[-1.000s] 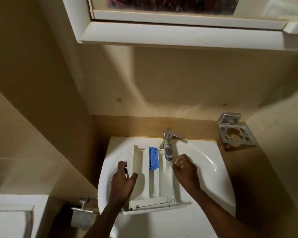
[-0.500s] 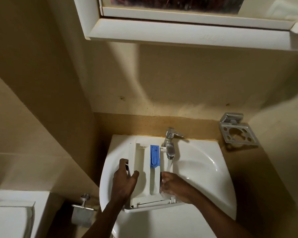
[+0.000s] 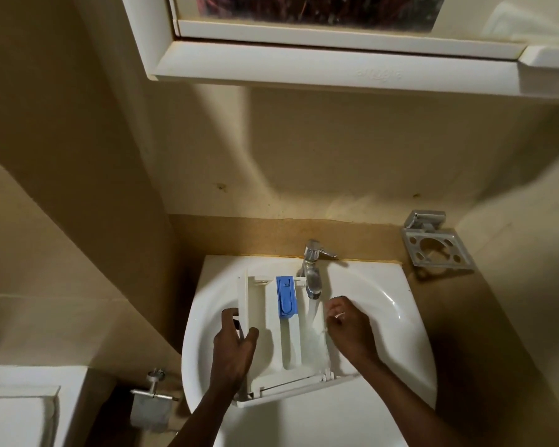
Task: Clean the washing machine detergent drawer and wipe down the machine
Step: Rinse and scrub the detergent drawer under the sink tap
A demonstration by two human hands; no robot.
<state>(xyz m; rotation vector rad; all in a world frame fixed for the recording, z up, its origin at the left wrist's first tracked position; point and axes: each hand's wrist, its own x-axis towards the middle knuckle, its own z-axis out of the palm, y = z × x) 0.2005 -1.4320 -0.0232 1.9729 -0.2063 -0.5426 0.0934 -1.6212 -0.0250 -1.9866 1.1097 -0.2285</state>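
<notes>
Right now the white plastic detergent drawer (image 3: 284, 337) lies in the white ceramic corner basin (image 3: 397, 321), its long axis running from the tap end toward the person, with its front panel nearest the body and resting at the basin's near rim. A blue plastic softener insert (image 3: 286, 296) sits in the middle compartment at the far end. Water falls from the chrome lever tap (image 3: 313, 272) into the rightmost compartment, just beside the blue insert. The left hand (image 3: 234, 346) is clamped on the drawer's left wall, thumb inside and fingers wrapped outside, so this grip is closed on the drawer and steadies it. The right hand (image 3: 349, 330) is loosely curled just beside the drawer's right wall and the stream; I cannot tell whether its grip holds anything or touches the plastic. That hand is the nearer one to the wet compartment, which lies just to its left, so the rubbing of that channel would most likely fall to it, working along the drawer's length. The step in hand looks like rinsing; wiping the machine is not yet begun. Beyond the basin, a chrome toothbrush holder (image 3: 438, 245) hangs on the right wall, a white cabinet (image 3: 336, 69) overhangs, and a chrome paper holder (image 3: 154, 395) sits low on the left.
</notes>
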